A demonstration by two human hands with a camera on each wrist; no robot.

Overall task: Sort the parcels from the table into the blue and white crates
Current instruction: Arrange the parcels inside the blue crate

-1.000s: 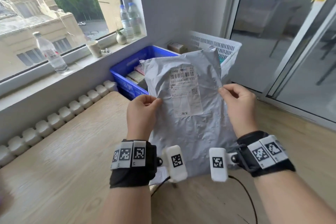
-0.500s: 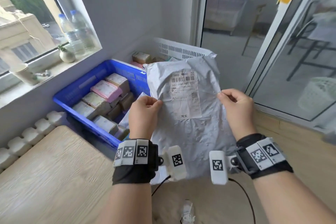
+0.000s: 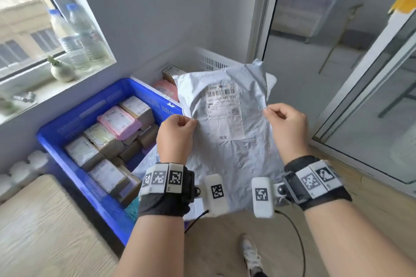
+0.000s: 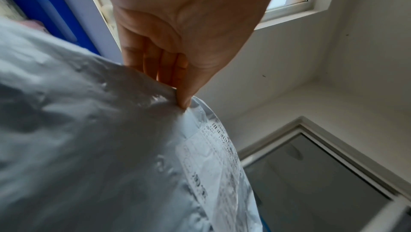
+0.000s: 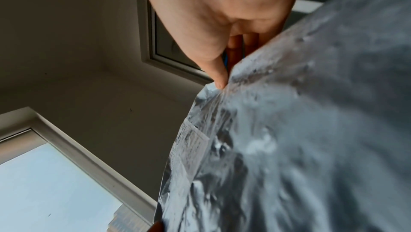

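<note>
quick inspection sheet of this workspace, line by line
surface: wooden table at lower left, only part in view.
job's things: grey parcel held upright, label facing the camera; blue crate packed with boxed parcels; white crate behind it, mostly hidden by the grey parcel.
clutter: two water bottles and a small vase on the windowsill.
hands: left hand pinches the parcel's left edge; right hand pinches its right edge.
cables: a black cable hangs below the right wrist.
surroundings: window on the left, glass sliding door on the right, wooden floor, a shoe below.
</note>
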